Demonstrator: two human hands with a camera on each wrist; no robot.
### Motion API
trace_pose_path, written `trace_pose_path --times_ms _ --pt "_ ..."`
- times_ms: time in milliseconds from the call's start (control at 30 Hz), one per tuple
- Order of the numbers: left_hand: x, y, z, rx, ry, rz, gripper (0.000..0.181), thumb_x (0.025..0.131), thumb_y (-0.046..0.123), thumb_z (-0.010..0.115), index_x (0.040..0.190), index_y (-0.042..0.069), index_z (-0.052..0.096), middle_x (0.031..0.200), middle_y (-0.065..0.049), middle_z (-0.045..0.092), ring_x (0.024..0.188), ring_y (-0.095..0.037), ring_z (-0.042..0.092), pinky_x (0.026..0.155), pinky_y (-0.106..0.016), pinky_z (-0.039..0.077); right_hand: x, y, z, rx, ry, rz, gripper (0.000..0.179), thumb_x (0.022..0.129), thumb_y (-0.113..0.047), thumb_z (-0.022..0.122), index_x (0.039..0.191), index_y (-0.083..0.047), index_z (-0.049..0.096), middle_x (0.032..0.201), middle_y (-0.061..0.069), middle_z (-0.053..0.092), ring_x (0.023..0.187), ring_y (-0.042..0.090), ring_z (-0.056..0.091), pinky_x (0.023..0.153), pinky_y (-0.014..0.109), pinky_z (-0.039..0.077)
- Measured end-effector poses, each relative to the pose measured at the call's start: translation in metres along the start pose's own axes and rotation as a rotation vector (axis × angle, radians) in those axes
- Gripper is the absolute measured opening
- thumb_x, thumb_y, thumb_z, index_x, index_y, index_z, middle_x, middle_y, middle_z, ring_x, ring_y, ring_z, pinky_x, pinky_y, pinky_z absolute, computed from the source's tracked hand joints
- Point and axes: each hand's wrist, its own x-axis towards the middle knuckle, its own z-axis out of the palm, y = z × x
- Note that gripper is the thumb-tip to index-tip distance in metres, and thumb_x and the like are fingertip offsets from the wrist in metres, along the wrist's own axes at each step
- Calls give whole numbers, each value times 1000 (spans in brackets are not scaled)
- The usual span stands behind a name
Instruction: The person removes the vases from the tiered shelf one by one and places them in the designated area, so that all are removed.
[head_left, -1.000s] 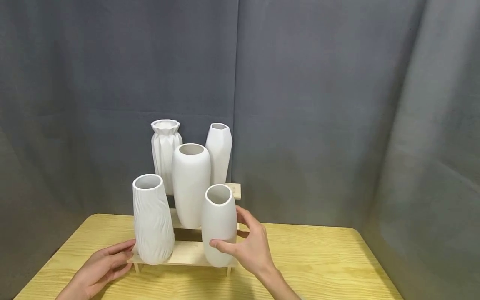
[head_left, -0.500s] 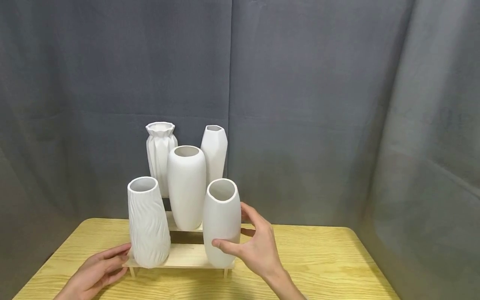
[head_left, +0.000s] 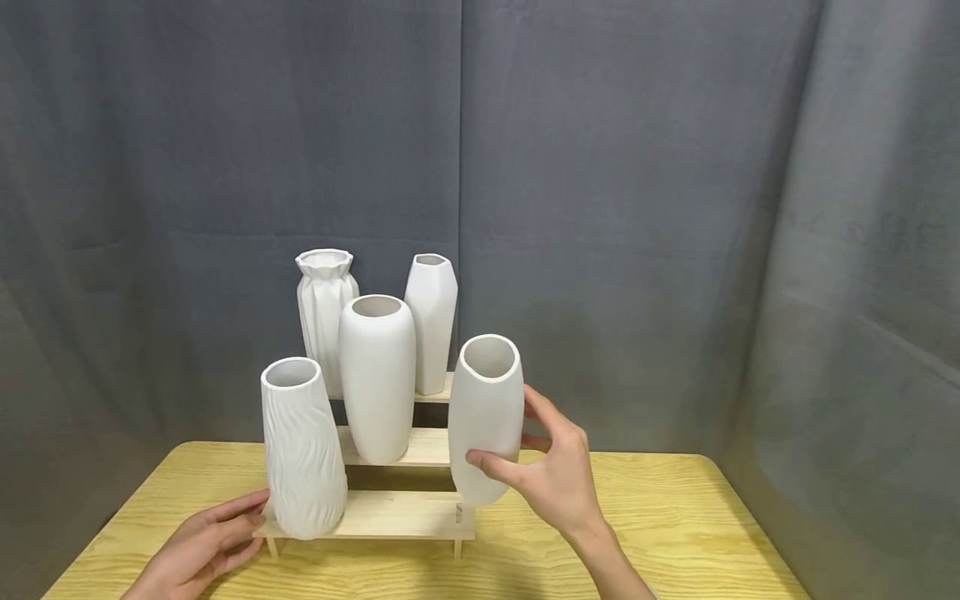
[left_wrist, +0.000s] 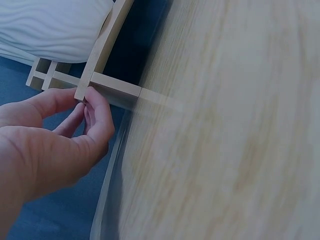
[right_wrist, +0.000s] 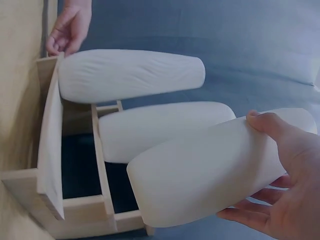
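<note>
My right hand [head_left: 558,475] grips a smooth white vase [head_left: 486,425] round its side, thumb in front and fingers behind. That vase hangs slightly tilted over the right end of the stepped wooden stand [head_left: 397,515]; in the right wrist view its base [right_wrist: 150,200] stands off from the shelves. At the stand's lower left, my left hand [head_left: 206,546] pinches the end of the bottom shelf [left_wrist: 81,92] between thumb and fingers. Just beside it, a wavy-textured white vase [head_left: 303,458] stands on the bottom shelf.
A smooth rounded vase [head_left: 377,375] stands on the middle shelf. Behind it, on the top shelf, are a pleated vase [head_left: 324,317] and a faceted vase [head_left: 432,325]. The stand rests on a yellow wood-grain table [head_left: 652,525], with grey curtains [head_left: 615,233] behind and at the sides.
My right hand has lifted the smooth vase off the bottom shelf and carried it up and to the right. My left hand keeps its hold on the shelf end.
</note>
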Motion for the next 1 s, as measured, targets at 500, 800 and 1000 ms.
trace_pose_path --times_ms 500,800,1000 --pt "0 1 -2 -29 -52 4 43 102 11 64 144 8 58 121 11 63 106 -13 61 92 -38 54 10 -13 -32 -52 81 81 77 67 0 95 136 -7 64 120 6 69 105 24 66 76 42 60" --pt "0 -3 1 14 45 -39 75 98 15 71 157 -5 29 130 6 57 111 -12 58 95 -43 52 12 20 -45 -87 83 139 79 69 -6 96 139 -11 62 122 8 68 108 24 65 78 44 60" --pt "2 -1 -3 3 4 -31 71 101 11 66 158 -5 27 126 10 60 111 -12 59 95 -41 52 15 53 -53 -44 107 192 75 68 -20 98 136 -21 65 119 4 68 107 22 66 78 38 60"
